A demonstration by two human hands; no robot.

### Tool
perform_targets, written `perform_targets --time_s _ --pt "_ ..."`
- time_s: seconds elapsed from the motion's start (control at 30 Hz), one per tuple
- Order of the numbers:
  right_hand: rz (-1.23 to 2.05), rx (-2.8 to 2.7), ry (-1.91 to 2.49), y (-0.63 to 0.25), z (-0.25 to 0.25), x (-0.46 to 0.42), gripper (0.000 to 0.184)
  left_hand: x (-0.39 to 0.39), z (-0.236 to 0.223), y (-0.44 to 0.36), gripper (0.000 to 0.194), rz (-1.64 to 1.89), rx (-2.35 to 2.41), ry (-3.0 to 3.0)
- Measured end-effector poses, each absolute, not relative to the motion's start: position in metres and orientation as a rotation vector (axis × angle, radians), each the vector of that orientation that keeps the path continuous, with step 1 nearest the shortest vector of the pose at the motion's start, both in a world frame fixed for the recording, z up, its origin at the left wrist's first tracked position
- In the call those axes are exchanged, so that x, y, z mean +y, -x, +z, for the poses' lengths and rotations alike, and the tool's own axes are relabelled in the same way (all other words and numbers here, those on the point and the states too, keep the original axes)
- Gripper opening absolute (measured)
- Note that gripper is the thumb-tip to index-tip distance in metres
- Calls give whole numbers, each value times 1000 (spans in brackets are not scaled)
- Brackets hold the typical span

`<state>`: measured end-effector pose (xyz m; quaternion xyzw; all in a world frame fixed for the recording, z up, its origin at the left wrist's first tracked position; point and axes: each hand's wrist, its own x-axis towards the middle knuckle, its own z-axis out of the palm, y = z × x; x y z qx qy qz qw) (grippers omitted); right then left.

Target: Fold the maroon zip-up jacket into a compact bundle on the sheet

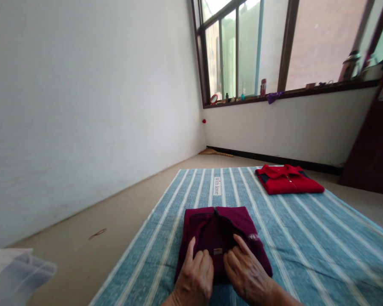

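Note:
A folded maroon garment (221, 231) lies on a blue striped cloth (290, 229) spread over the floor. My left hand (194, 276) rests on the garment's near left part, fingers curled down against the fabric. My right hand (247, 272) lies on its near right part, fingers stretched forward and pressing flat. Both hands sit side by side just below a small label on the garment. Neither hand lifts anything.
A folded red garment (287, 179) lies at the cloth's far right. A white wall runs along the left, a window sill (290, 91) with small bottles at the back, a dark wooden door (375, 144) at right. Pale fabric (15, 272) shows at lower left.

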<state>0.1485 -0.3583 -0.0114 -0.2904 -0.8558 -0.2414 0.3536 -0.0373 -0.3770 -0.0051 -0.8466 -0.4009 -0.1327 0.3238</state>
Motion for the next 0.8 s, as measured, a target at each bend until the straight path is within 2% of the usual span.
perform_targets --time_s 0.8 --pt "-614 -2202 760 -150 -11 -365 35 -375 8 38 25 -391 -976 2280"
